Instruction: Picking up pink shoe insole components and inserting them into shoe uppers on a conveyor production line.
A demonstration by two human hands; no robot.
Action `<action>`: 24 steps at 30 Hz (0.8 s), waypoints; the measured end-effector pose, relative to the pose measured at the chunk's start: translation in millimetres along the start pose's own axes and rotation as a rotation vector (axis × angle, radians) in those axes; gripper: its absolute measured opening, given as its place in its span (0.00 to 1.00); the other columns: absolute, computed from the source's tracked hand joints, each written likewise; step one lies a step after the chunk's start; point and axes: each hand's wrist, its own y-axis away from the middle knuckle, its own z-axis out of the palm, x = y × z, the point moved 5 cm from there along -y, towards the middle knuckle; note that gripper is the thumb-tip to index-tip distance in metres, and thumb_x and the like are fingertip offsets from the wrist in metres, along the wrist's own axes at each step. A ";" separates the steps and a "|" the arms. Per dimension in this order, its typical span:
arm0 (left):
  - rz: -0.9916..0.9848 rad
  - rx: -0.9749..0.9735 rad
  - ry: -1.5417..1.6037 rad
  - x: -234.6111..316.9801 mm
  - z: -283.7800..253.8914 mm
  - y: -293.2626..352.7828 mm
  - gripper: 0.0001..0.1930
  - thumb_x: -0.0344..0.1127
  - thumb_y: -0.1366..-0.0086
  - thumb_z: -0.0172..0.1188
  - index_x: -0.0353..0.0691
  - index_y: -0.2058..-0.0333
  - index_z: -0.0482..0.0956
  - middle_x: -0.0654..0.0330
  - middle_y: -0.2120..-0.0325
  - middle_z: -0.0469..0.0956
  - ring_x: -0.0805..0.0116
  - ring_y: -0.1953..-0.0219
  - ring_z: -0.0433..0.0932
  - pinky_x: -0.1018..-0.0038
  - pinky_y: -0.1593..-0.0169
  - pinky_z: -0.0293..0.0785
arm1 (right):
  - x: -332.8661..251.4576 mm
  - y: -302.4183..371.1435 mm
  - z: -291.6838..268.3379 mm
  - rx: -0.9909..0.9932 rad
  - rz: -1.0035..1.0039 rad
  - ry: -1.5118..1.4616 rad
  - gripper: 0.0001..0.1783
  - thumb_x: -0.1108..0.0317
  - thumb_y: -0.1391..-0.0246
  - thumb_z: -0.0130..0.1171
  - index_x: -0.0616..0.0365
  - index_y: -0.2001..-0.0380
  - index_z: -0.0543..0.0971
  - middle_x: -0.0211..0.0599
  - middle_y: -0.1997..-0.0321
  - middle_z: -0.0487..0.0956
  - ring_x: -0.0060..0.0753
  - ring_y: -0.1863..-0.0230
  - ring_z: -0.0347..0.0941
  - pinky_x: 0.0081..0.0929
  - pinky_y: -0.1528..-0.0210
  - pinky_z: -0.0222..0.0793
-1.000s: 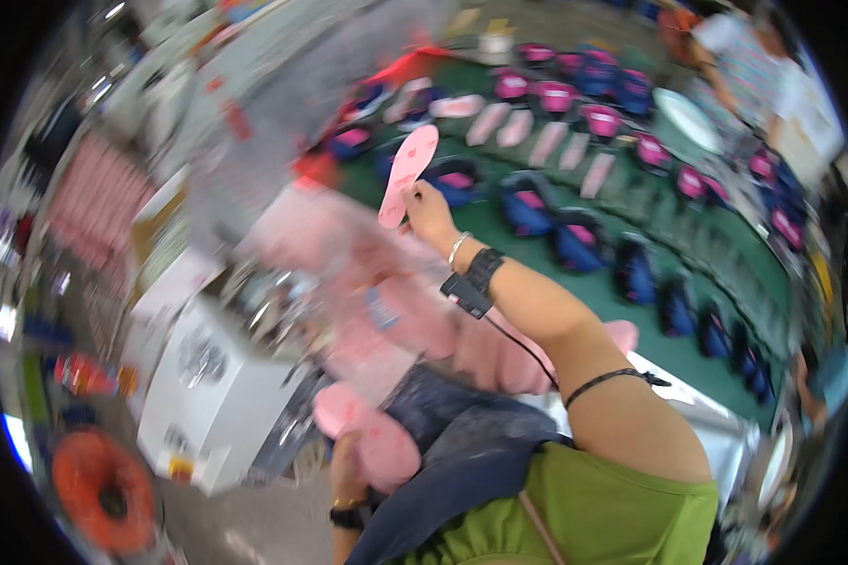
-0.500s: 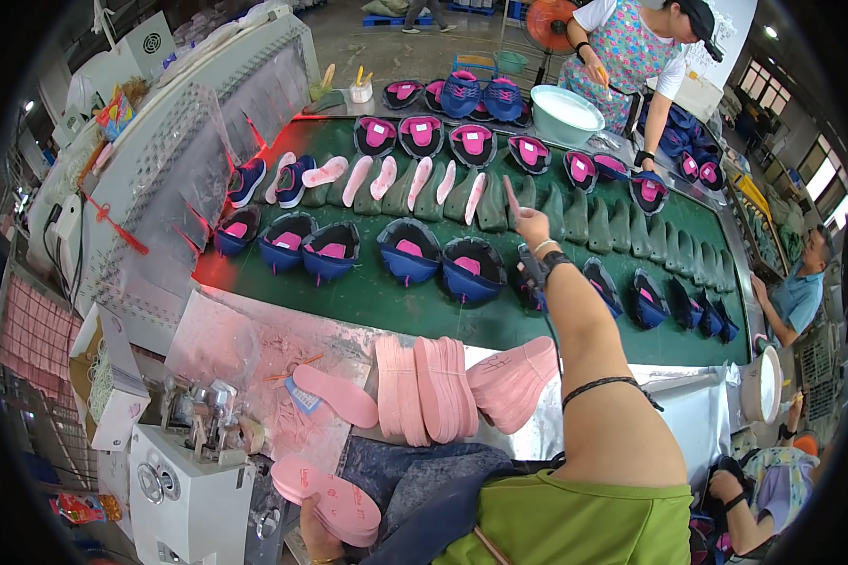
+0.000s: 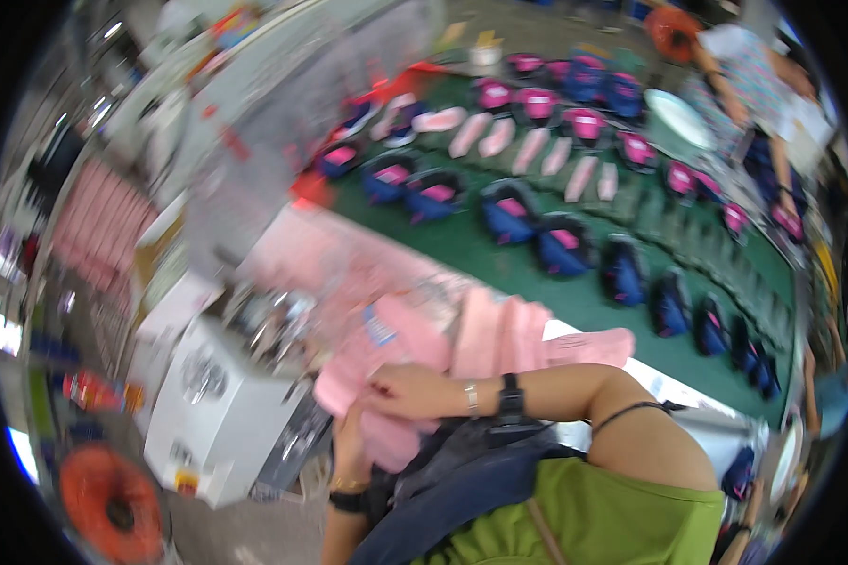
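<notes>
Right hand drawing back, bending inward over flat pink foot-shaped insoles, grip unclear, left hand clasping them

Motion blur smears the frame; in the upper left the grey machine loses its edges. At lower centre the right hand and the left hand hide parts of the pink insoles, so their number and the right fingertips' exact hold cannot be told. The marks on the blue label are too blurred to read. The lower edge cuts off the left forearm and green garment
</notes>
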 end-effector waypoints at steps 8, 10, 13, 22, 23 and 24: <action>-0.094 -0.154 0.331 5.9 -22.9 15.1 0.26 0.44 0.27 0.49 0.30 0.38 0.64 0.48 0.46 0.75 0.56 0.48 0.77 0.63 0.43 0.74 | 48.3 -47.5 45.3 -0.056 0.188 -0.413 0.11 0.65 0.44 0.58 0.63 0.63 0.78 0.51 0.67 0.82 0.43 0.66 0.81 0.36 0.62 0.73; -0.078 -0.155 0.362 1.5 -34.4 20.0 0.27 0.44 0.27 0.49 0.30 0.38 0.63 0.48 0.46 0.75 0.56 0.47 0.77 0.62 0.43 0.74 | 40.6 -44.0 62.5 -0.082 0.115 -0.452 0.11 0.67 0.42 0.56 0.63 0.60 0.76 0.44 0.69 0.81 0.33 0.68 0.77 0.32 0.64 0.71; -0.061 -0.154 0.348 4.8 -41.1 24.6 0.28 0.46 0.27 0.49 0.30 0.38 0.63 0.47 0.45 0.74 0.56 0.47 0.77 0.61 0.43 0.74 | 39.8 -43.9 69.0 -0.066 0.045 -0.410 0.12 0.70 0.40 0.56 0.63 0.56 0.72 0.36 0.70 0.80 0.23 0.69 0.73 0.28 0.66 0.69; -0.225 -0.265 0.352 -4.5 -40.9 46.8 0.23 0.41 0.30 0.49 0.29 0.44 0.71 0.44 0.52 0.79 0.54 0.50 0.80 0.62 0.42 0.74 | 62.6 -153.5 -5.8 0.326 -0.005 -0.312 0.33 0.66 0.45 0.59 0.67 0.38 0.63 0.56 0.64 0.81 0.46 0.62 0.80 0.39 0.59 0.74; -0.247 -0.264 0.352 -7.7 -39.6 48.7 0.23 0.41 0.31 0.49 0.29 0.44 0.71 0.44 0.52 0.79 0.54 0.50 0.80 0.61 0.42 0.74 | 64.6 -169.6 -6.2 0.323 0.037 -0.147 0.34 0.65 0.45 0.60 0.66 0.37 0.62 0.54 0.63 0.81 0.49 0.61 0.80 0.39 0.57 0.74; -0.267 -0.260 0.352 -9.7 -38.8 50.1 0.24 0.42 0.31 0.49 0.28 0.44 0.71 0.44 0.52 0.79 0.53 0.49 0.79 0.61 0.41 0.74 | 59.7 -181.2 -7.9 0.318 0.076 0.017 0.36 0.64 0.45 0.61 0.65 0.37 0.62 0.52 0.62 0.81 0.51 0.61 0.80 0.39 0.55 0.74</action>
